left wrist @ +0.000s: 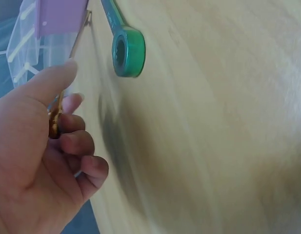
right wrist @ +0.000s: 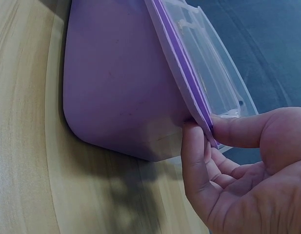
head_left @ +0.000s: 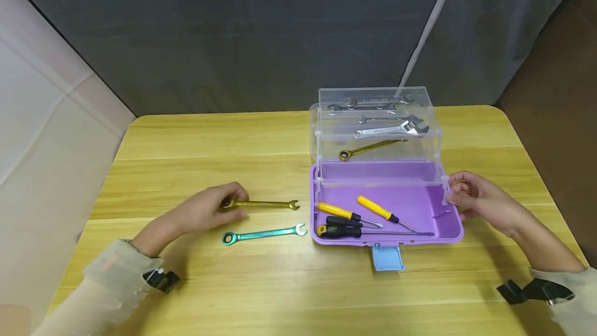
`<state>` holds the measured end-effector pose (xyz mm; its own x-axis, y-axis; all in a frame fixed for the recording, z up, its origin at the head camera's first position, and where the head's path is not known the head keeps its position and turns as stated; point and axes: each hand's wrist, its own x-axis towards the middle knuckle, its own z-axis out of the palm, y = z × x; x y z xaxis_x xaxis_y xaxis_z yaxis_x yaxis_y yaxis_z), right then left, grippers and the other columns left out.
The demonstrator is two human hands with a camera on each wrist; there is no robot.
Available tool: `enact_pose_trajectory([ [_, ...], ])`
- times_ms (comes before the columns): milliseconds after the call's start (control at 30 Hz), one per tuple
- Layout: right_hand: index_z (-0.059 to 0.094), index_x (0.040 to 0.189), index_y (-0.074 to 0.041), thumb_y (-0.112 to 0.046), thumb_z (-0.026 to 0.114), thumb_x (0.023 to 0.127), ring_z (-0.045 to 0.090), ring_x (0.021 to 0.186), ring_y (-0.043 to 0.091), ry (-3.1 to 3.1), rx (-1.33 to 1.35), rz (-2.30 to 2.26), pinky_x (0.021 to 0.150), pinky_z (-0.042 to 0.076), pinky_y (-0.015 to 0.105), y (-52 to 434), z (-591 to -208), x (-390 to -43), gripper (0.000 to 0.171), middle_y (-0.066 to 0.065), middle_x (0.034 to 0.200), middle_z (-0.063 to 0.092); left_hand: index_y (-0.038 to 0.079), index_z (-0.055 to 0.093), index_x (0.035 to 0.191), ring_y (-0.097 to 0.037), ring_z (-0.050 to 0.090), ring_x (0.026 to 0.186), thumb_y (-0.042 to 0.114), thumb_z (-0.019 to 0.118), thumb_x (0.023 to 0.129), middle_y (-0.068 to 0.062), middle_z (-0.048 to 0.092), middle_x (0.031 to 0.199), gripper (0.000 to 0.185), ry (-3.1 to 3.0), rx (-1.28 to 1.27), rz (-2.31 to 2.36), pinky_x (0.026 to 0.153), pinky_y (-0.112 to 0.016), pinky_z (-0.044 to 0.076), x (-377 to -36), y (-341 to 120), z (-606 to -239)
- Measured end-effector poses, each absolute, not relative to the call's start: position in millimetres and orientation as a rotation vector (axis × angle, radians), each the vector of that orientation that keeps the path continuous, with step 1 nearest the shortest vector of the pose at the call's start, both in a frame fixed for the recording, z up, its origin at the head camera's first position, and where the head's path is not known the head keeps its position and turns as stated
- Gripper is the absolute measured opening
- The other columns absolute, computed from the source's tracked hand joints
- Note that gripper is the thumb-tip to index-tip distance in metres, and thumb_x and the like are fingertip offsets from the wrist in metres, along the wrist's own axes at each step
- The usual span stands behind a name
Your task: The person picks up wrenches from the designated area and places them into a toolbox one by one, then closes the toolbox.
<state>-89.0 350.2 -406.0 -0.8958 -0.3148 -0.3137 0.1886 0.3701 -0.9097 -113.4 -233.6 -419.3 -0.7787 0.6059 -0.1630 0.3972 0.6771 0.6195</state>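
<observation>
My left hand (head_left: 210, 206) grips a gold combination wrench (head_left: 268, 204) by its ring end. The left wrist view shows the gold wrench (left wrist: 56, 119) between thumb and curled fingers. Just nearer the front, a green ratcheting wrench (head_left: 263, 234) lies on the table. On the right stands a purple toolbox (head_left: 387, 169) with its clear lid raised. With thumb and finger, my right hand (head_left: 485, 201) pinches the box's right rim; the right wrist view shows this purple rim (right wrist: 182, 73) closely. Yellow-handled screwdrivers (head_left: 337, 210) and black-handled screwdrivers (head_left: 339, 231) lie inside.
Clear trays (head_left: 326, 144) unfold behind the box, with silver wrenches (head_left: 380, 119), an adjustable wrench (head_left: 389, 130) and another gold wrench (head_left: 373, 148). A blue latch (head_left: 388, 259) hangs at the box's front. A dark curtain (head_left: 224, 40) stands behind the wooden table (head_left: 261, 294).
</observation>
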Motion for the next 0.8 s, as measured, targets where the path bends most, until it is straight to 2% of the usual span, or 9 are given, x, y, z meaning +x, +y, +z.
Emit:
enact_pose_trajectory([
  [67, 0.044, 0.122, 0.002, 0.002, 0.055, 0.102, 0.064, 0.08, 0.014, 2.2, -0.108, -1.542, 0.063, 0.057, 0.033, 350.2, -406.3, -89.2, 0.023, 0.0, 0.093, 0.059, 0.014, 0.064, 0.122, -0.011, 0.044, 0.074, 0.024, 0.072, 0.098, 0.004, 0.058, 0.091, 0.027, 2.523, 0.792, 0.88, 0.065, -0.029, 0.04, -113.6, -233.9, -421.8],
  [167, 0.044, 0.122, 0.003, 0.001, 0.055, 0.103, 0.064, 0.08, 0.014, 2.205, -0.105, -1.534, 0.063, 0.057, 0.034, 350.1, -406.4, -89.2, 0.023, 0.0, 0.093, 0.059, 0.012, 0.063, 0.133, -0.012, 0.053, 0.085, 0.022, 0.069, 0.1, 0.001, 0.066, 0.114, 0.035, 2.5, 0.808, 0.943, 0.073, -0.03, 0.045, -113.9, -233.8, -425.6],
  [267, 0.044, 0.122, 0.003, 0.001, 0.055, 0.103, 0.064, 0.08, 0.014, 2.21, -0.105, -1.527, 0.064, 0.057, 0.034, 349.9, -405.9, -88.9, 0.022, 0.0, 0.093, 0.059, 0.011, 0.061, 0.138, -0.016, 0.06, 0.106, 0.022, 0.065, 0.102, -0.003, 0.064, 0.134, 0.038, 2.466, 0.81, 0.992, 0.086, -0.034, 0.05, -114.0, -233.3, -428.5],
  [367, 0.045, 0.121, 0.002, 0.001, 0.055, 0.102, 0.064, 0.08, 0.015, 2.212, -0.107, -1.528, 0.064, 0.057, 0.034, 349.9, -405.3, -88.4, 0.021, 0.0, 0.093, 0.058, 0.012, 0.062, 0.139, -0.02, 0.059, 0.123, 0.021, 0.062, 0.103, -0.004, 0.062, 0.138, 0.037, 2.445, 0.804, 1.02, 0.096, -0.039, 0.05, -114.0, -232.3, -430.3],
  [433, 0.046, 0.121, 0.002, 0.002, 0.055, 0.102, 0.064, 0.08, 0.015, 2.211, -0.108, -1.53, 0.064, 0.057, 0.034, 350.0, -405.1, -88.3, 0.021, 0.0, 0.092, 0.058, 0.013, 0.064, 0.137, -0.02, 0.06, 0.122, 0.019, 0.061, 0.103, -0.002, 0.064, 0.135, 0.034, 2.441, 0.793, 1.034, 0.096, -0.038, 0.051, -113.8, -231.7, -431.5],
  [633, 0.046, 0.121, 0.001, 0.001, 0.055, 0.102, 0.064, 0.08, 0.015, 2.208, -0.106, -1.529, 0.064, 0.057, 0.034, 350.1, -404.8, -88.5, 0.021, 0.0, 0.092, 0.057, 0.013, 0.069, 0.126, -0.013, 0.06, 0.094, 0.014, 0.06, 0.104, 0.0, 0.069, 0.112, 0.025, 2.45, 0.754, 1.105, 0.082, -0.03, 0.051, -112.2, -229.3, -435.3],
  [800, 0.045, 0.122, 0.002, 0.0, 0.056, 0.103, 0.064, 0.08, 0.015, 2.213, -0.096, -1.519, 0.064, 0.058, 0.034, 349.6, -404.7, -88.5, 0.023, 0.001, 0.093, 0.057, 0.011, 0.069, 0.127, -0.012, 0.058, 0.091, 0.012, 0.058, 0.104, -0.001, 0.068, 0.11, 0.025, 2.47, 0.751, 1.134, 0.08, -0.029, 0.049, -110.8, -227.3, -437.1],
])
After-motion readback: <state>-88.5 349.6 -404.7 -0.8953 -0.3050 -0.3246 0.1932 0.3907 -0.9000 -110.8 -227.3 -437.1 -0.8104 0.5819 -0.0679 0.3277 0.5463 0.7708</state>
